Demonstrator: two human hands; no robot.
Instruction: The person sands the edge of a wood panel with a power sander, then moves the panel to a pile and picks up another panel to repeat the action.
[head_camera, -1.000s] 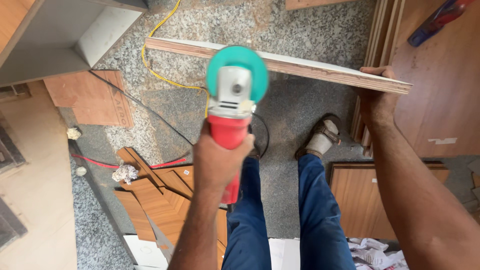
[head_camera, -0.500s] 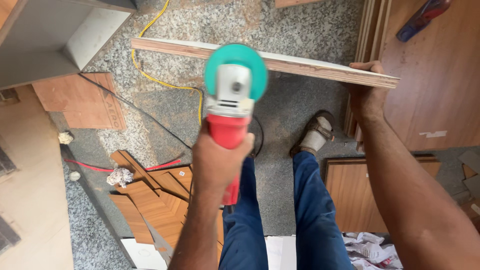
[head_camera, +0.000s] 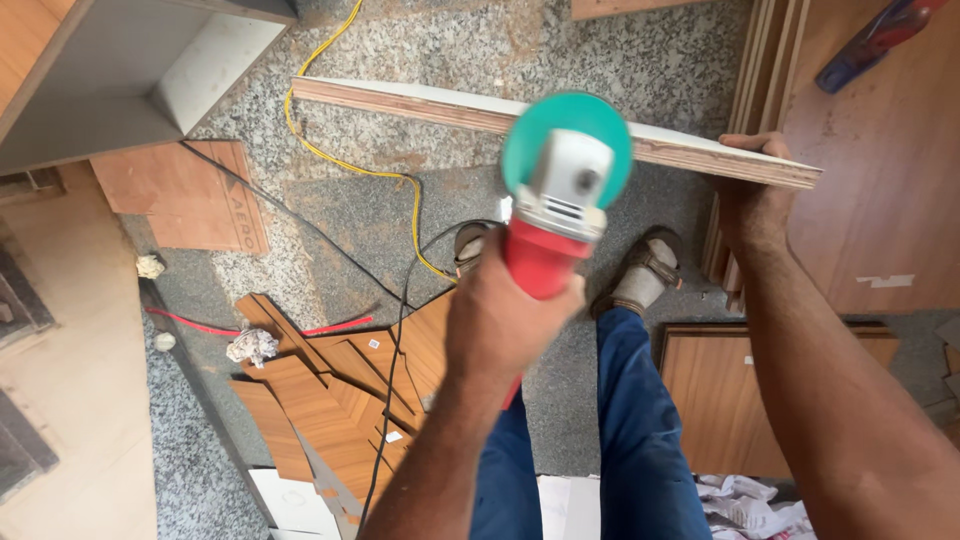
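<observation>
Left hand (head_camera: 510, 315): your fingers are wrapped tight round the red handle of the grinder (head_camera: 555, 200), near the middle of the view, your forearm running down to 6 o'clock.
Grinder: its grey head and teal guard point to 12 o'clock and overlap the near edge of the board (head_camera: 500, 110); you cannot tell whether the disc touches the wood.
Right hand (head_camera: 755, 195): at 2 o'clock, your fingers are curled closed under the right end of the board, thumb up on its top edge.
Board: a long pale-faced plank with a layered wood edge, held off the floor, running from 11 o'clock down to 2 o'clock, lower at your right hand.
Feet: your sandals (head_camera: 645, 275) stand on the floor just below the board, one at 1 o'clock, the other partly hidden behind the grinder.
Cables: a yellow cable (head_camera: 350, 160) snakes across the floor (head_camera: 440, 45) from 12 o'clock toward the centre; a black cable (head_camera: 395, 350) runs from near your feet down to 7 o'clock.
Offcuts (head_camera: 340, 390): brown laminate pieces lie heaped at 7 o'clock, the black cable crossing over them.
Cabinet (head_camera: 130, 60): a grey open box sits at 10 o'clock.
Panel (head_camera: 740, 400): a brown wood panel lies flat at 4 o'clock, beside your right leg.
</observation>
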